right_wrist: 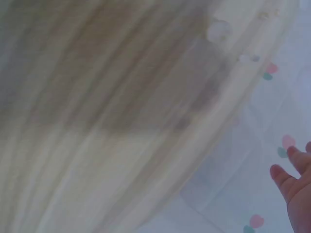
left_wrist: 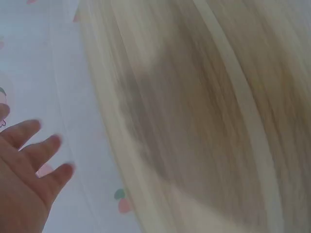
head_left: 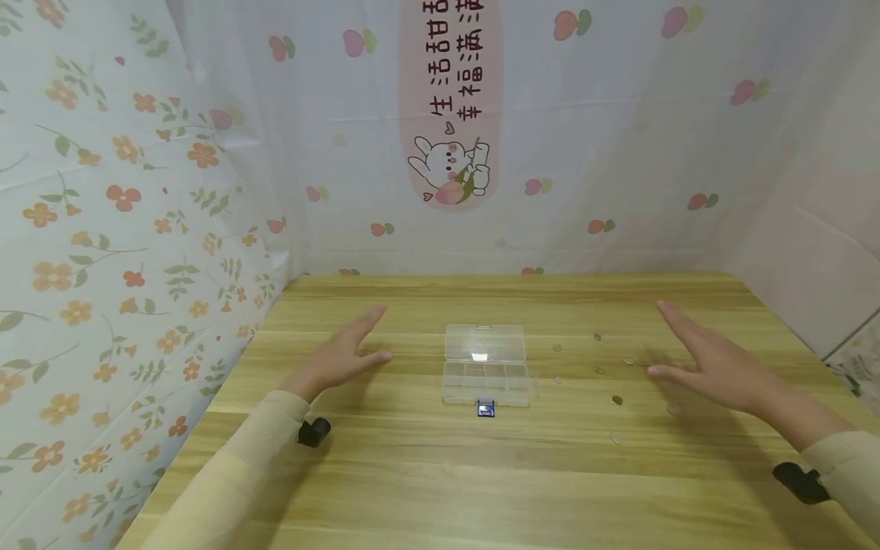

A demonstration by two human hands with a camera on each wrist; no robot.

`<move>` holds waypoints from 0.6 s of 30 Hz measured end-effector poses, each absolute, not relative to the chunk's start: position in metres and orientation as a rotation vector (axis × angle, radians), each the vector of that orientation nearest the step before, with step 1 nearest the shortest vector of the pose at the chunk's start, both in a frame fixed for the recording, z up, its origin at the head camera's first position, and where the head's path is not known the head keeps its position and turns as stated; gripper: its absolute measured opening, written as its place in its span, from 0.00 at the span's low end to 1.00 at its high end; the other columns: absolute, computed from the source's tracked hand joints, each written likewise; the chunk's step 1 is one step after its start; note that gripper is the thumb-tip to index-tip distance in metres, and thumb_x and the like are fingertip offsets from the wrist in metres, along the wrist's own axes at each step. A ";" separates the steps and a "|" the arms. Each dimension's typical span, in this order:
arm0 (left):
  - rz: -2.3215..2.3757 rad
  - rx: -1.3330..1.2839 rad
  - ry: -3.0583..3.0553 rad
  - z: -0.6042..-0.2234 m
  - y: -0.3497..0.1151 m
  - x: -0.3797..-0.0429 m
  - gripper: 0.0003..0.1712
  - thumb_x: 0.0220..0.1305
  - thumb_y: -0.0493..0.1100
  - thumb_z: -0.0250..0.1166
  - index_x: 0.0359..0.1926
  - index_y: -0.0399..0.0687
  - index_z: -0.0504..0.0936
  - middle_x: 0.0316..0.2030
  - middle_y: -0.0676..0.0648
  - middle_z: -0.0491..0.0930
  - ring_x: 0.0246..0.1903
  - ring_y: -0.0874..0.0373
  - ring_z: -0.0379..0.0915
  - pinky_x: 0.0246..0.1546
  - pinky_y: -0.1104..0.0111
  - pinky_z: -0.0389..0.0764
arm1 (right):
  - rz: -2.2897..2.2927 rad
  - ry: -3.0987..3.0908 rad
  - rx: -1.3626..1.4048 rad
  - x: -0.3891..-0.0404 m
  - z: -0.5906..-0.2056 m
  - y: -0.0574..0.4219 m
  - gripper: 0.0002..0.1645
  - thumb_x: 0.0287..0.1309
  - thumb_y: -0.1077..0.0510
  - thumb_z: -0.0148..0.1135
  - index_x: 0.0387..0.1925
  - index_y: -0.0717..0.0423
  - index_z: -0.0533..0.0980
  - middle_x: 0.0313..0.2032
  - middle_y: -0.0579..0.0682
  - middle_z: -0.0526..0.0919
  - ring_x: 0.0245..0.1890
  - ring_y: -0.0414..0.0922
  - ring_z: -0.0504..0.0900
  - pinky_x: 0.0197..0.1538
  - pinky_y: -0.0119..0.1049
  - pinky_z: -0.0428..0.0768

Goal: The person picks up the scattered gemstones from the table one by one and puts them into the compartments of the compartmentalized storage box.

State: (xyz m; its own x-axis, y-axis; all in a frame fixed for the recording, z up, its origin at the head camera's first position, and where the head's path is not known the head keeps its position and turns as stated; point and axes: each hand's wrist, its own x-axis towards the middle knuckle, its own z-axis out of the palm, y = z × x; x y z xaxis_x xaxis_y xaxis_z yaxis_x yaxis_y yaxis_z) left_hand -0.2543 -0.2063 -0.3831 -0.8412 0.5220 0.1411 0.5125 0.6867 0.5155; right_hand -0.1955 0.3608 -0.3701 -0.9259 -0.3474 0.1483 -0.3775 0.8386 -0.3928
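One transparent plastic box (head_left: 453, 393), rectangular, divided, lid (head_left: 498, 344) flipped back to 12 o'clock, sits mid-table, one blue-edged piece (head_left: 485, 408) at its 6; at least seven small roundish discs (head_left: 617, 399), one brownish, some see-through, scatter from its 2 to 4. Two hands, fingers extended, released: left hand (head_left: 337, 359) at 9, right hand (head_left: 722, 374) at 3 beyond the discs, which lie between it and box. Wood-grain table (head_left: 412, 496), printed fabric (head_left: 344, 153) at 12, two black wrist pieces (head_left: 314, 432).

Box (head_left: 484, 374) on tbl (head_left: 385, 489) btwn L hand (head_left: 337, 359) & R hand (head_left: 722, 372); maybe 8 bits (head_left: 617, 399) R of box.
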 end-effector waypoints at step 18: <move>1.415 0.782 2.394 -0.405 -0.161 -0.242 0.53 0.60 0.63 0.65 0.76 0.45 0.51 0.67 0.33 0.61 0.64 0.38 0.60 0.62 0.47 0.62 | 0.865 -2.766 0.535 -0.178 -0.398 0.374 0.54 0.57 0.56 0.70 0.76 0.48 0.48 0.63 0.66 0.68 0.57 0.37 0.70 0.53 0.28 0.68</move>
State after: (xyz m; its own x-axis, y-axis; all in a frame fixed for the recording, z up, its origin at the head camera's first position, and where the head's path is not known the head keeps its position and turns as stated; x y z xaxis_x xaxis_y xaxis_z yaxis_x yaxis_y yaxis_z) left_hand -0.2419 -0.1611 -0.4048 -0.8243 0.5636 0.0539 0.3189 0.3836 0.8667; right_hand -0.1777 0.3738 -0.3981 -0.9158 -0.2809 0.2872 -0.3945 0.7640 -0.5106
